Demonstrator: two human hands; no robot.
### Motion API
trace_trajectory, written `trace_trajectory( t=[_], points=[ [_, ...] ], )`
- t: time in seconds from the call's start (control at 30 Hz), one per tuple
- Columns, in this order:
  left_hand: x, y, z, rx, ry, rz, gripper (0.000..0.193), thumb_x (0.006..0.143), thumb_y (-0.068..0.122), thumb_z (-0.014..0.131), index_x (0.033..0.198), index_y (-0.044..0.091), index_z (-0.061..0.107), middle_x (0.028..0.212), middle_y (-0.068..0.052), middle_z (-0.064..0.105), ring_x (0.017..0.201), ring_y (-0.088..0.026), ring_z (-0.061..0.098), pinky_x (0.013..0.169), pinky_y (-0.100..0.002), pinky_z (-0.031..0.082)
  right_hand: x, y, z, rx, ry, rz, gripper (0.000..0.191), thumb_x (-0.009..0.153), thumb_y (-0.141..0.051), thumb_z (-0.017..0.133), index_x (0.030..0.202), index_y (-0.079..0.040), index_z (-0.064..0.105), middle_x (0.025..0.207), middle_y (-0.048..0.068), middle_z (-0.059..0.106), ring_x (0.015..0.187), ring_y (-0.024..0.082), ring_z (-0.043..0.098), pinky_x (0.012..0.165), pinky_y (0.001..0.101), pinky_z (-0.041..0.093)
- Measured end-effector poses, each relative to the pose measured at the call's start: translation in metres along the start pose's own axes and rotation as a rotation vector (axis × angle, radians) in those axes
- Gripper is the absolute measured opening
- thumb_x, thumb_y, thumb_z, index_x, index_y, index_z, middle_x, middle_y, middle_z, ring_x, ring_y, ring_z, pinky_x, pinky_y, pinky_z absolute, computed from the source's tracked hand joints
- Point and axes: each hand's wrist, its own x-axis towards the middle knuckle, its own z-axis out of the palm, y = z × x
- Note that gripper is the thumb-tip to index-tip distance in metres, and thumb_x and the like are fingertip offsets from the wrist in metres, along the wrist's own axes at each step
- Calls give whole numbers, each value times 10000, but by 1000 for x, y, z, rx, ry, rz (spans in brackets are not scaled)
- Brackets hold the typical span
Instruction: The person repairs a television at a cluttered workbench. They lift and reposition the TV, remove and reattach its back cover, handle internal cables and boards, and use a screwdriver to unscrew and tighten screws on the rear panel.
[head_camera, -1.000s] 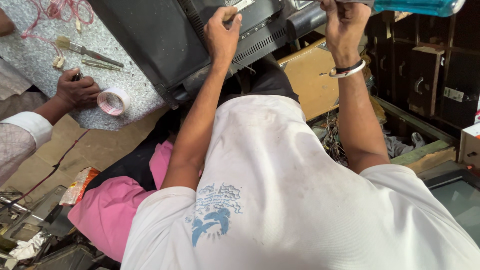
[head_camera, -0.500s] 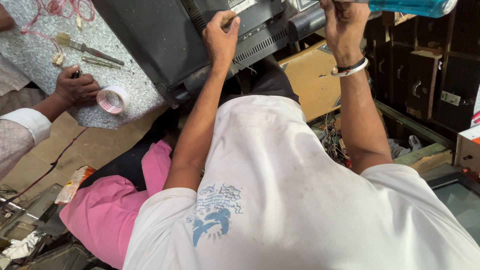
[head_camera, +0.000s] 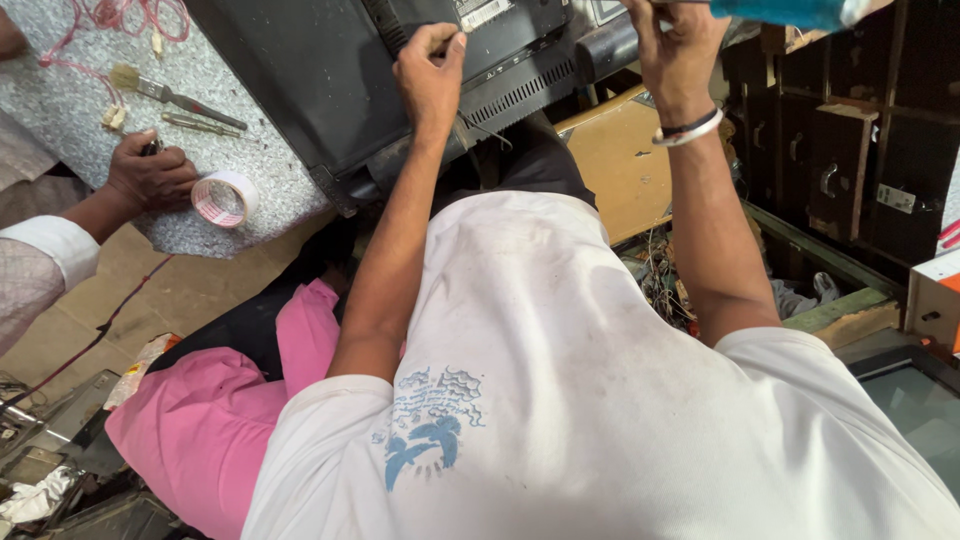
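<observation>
My left hand (head_camera: 430, 75) is raised to the back of a black television (head_camera: 320, 80) that lies on a speckled table. Its thumb and fingers are pinched together against the casing near the vent slots, and I cannot make out anything between them. My right hand (head_camera: 675, 50), with a band on the wrist, is closed around a blue-handled tool (head_camera: 790, 12) at the television's upper right corner. The tool's tip is out of view. My white shirt fills the lower middle of the picture.
Another person's hand (head_camera: 150, 175) rests on the speckled table (head_camera: 60, 110) beside a roll of tape (head_camera: 225, 198). A brush (head_camera: 150, 88) and red wires (head_camera: 130, 15) lie there too. A pink cloth (head_camera: 210, 420), a cardboard box (head_camera: 620, 160) and dark wooden cases (head_camera: 830, 130) surround me.
Both hands stay at the television's back. My left hand's fingers have closed slightly tighter, and the view has shifted a little.
</observation>
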Motion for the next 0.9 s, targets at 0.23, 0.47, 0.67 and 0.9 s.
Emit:
trace_trajectory(
  t=[0.23, 0.47, 0.67, 0.9],
  points=[
    [14, -12, -32, -61, 185, 165, 126, 946, 127, 760, 977, 6, 771, 802, -18, 766, 712, -97, 685, 672, -269, 559, 3, 20, 12, 244, -59, 171, 208, 1176, -99, 744, 1013, 5, 667, 798, 62, 587, 660, 192, 534, 587, 306, 383],
    [24, -35, -89, -200, 348, 77, 148, 975, 145, 734, 947, 2, 756, 736, 11, 698, 569, -55, 562, 520, -236, 453, 4, 29, 27, 158, 118, -71, 163, 1085, -40, 736, 961, 47, 675, 830, 117, 667, 702, 234, 611, 610, 333, 451],
    [27, -62, -148, -200, 536, -10, 139, 955, 136, 724, 924, 2, 744, 734, -8, 715, 558, -66, 589, 498, -245, 483, 7, 47, 35, -92, 162, 310, 322, 970, -54, 844, 738, 12, 630, 602, 60, 583, 530, 153, 447, 526, 317, 323],
    [27, -87, -214, 219, 773, 272, 101, 916, 101, 766, 932, 5, 737, 799, -60, 761, 715, -172, 701, 667, -342, 569, 5, 39, 35, 389, 81, 225, 82, 1096, -11, 794, 1128, 10, 721, 991, 120, 765, 892, 173, 714, 756, 315, 605]
  ],
)
